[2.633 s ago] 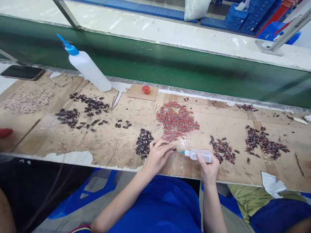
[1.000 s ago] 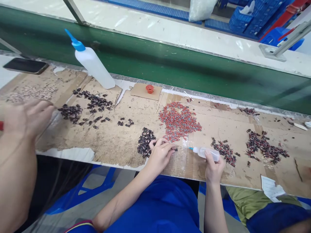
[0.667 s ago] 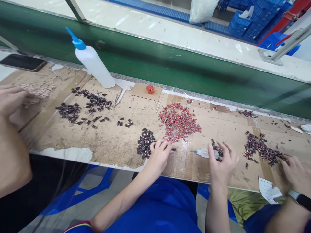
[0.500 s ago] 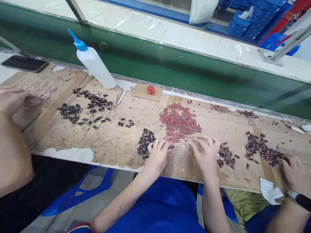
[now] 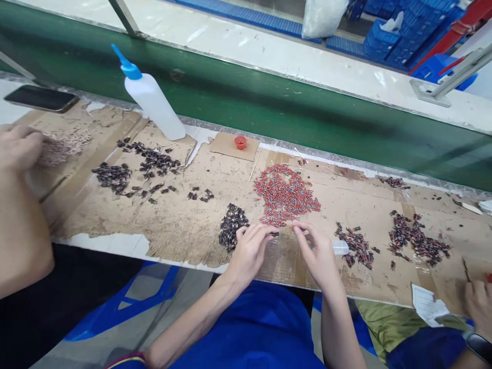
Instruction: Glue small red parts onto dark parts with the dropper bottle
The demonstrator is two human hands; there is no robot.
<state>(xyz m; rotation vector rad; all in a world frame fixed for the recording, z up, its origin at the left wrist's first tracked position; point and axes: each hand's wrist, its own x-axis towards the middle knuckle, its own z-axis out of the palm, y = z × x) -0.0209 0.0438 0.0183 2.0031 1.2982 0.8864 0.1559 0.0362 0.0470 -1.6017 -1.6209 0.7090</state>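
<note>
My left hand (image 5: 251, 249) is closed in a pinch on a small black part (image 5: 274, 234), just right of a pile of black parts (image 5: 232, 227). Facing it, my right hand (image 5: 315, 250) has thumb and forefinger pinched together at the near edge of a heap of small red-and-dark parts (image 5: 286, 195). Whatever lies between those right fingertips is too small to make out. Beside the right hand shows a translucent plastic piece (image 5: 340, 247), partly hidden; I cannot tell if the hand touches it. Farther right lies a pile of mixed red-and-black parts (image 5: 357, 247).
A white bottle (image 5: 156, 107) with blue nozzle, a red cup (image 5: 240, 142) and a phone (image 5: 42, 98) stand along the back. Co-workers' hands are at left (image 5: 17, 148) and right (image 5: 480, 302). More black parts (image 5: 111, 177) lie leftward on the cardboard (image 5: 184, 230).
My right hand has moved left, its fingers closing into a pinch near my left hand. The right co-worker's hand has left its pile, moving down and right.
</note>
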